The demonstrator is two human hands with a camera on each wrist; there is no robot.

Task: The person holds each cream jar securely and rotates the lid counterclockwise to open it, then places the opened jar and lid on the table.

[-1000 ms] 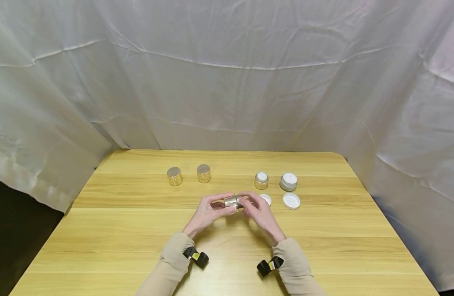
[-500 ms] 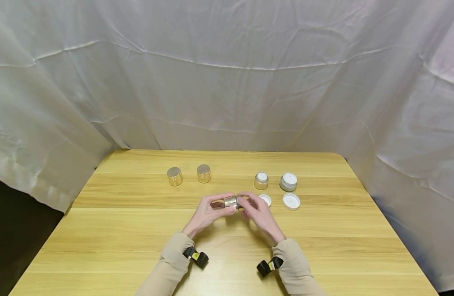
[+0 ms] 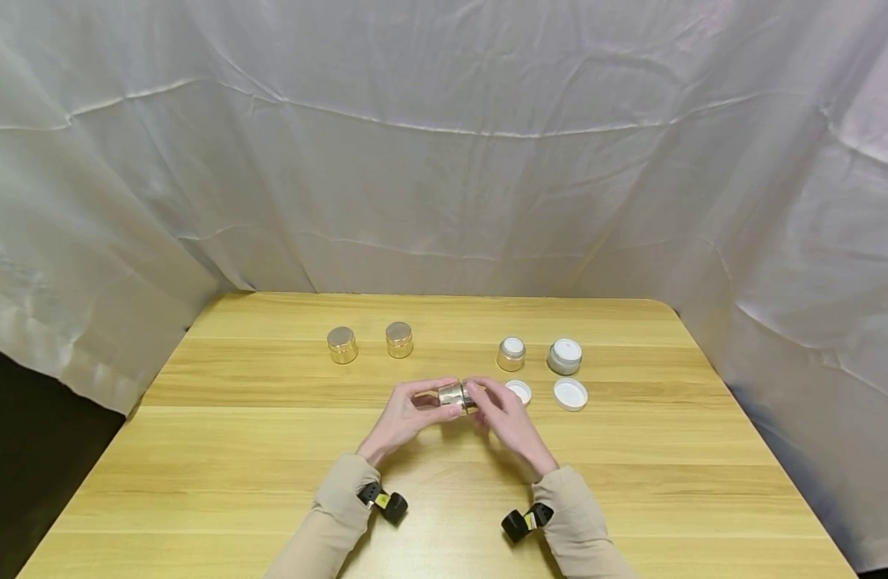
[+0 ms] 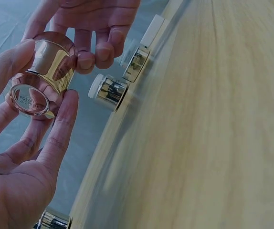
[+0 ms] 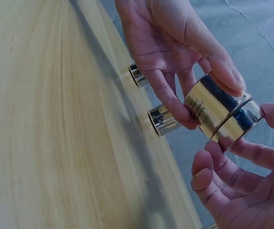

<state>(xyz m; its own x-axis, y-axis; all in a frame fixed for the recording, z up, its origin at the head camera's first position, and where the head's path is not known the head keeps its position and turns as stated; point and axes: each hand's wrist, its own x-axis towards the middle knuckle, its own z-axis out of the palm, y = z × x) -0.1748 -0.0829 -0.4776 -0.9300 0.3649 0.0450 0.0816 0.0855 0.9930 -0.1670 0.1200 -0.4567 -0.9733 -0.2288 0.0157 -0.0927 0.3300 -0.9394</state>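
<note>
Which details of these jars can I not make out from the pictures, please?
Right wrist view: the print on the held gold jar is too small to read.
Left wrist view: the bottom gold jar is cut off by the picture's edge.
Head view: the held gold jar's right end is covered by the right hand.
Head view: the inside of the leftmost gold jar is hidden by its lid.

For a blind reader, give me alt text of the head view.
Left hand and right hand hold a shiny jar over a wooden table. Two gold jars stand at left, two white-topped jars and two white lids at right.
</note>
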